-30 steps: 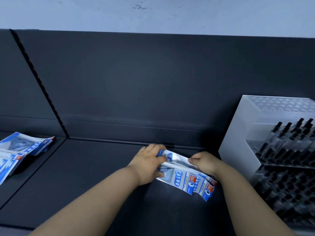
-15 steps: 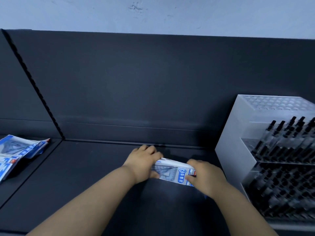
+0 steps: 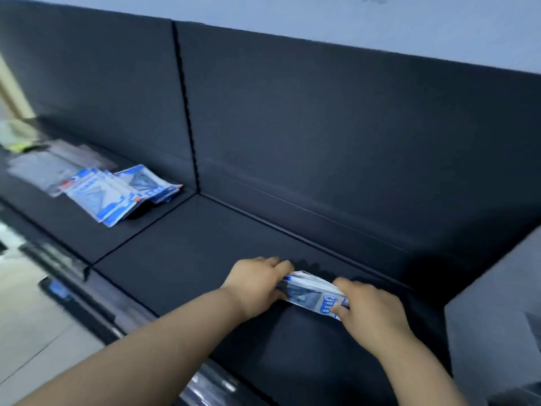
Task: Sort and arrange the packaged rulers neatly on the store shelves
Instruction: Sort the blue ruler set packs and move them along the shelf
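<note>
A stack of blue-and-white packaged rulers (image 3: 311,294) stands on edge on the dark shelf (image 3: 187,259), near its back wall. My left hand (image 3: 257,284) grips the stack's left end and my right hand (image 3: 370,310) grips its right end, thumb on the front face. A second pile of the same blue-and-white packs (image 3: 123,194) lies fanned out flat on the neighbouring shelf section to the left.
A black perforated upright (image 3: 186,106) divides the two shelf sections. Clear plastic packs (image 3: 44,168) lie further left. A grey-white display case (image 3: 497,332) stands at the right edge. The shelf's front rail (image 3: 87,306) runs diagonally, with floor below it.
The view has swung left and tilted, bringing the left pile well into frame and cutting off the pen display. Both hands have squeezed the packs into a tighter upright stack.
</note>
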Action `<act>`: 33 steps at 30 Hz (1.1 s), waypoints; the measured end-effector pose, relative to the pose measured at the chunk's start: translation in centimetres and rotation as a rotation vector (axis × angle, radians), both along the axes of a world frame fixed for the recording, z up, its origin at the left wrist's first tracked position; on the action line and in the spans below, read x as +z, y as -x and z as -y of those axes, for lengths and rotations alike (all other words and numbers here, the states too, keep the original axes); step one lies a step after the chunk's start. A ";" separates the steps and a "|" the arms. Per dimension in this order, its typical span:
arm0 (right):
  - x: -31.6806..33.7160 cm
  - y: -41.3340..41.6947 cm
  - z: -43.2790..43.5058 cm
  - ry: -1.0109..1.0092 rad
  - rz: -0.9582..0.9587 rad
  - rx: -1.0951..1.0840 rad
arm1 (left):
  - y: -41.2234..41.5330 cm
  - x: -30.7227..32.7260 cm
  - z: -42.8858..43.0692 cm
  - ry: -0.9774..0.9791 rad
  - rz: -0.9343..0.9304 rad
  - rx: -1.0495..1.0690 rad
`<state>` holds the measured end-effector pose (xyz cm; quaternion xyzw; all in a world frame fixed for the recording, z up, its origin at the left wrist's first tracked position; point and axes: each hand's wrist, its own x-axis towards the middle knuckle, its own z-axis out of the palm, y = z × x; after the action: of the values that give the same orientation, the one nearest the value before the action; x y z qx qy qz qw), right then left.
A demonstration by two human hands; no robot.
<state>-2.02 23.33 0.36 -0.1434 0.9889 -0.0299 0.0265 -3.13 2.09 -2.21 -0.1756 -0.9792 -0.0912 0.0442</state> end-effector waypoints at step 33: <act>1.2 6.5 47.5 0.138 0.036 0.082 | 4.9 1.3 48.3 0.047 -0.136 -0.008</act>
<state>-8.51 -24.15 1.60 -0.1847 0.9771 -0.0993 0.0353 -7.99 -46.21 -0.88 -0.1862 -0.9751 -0.0564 0.1062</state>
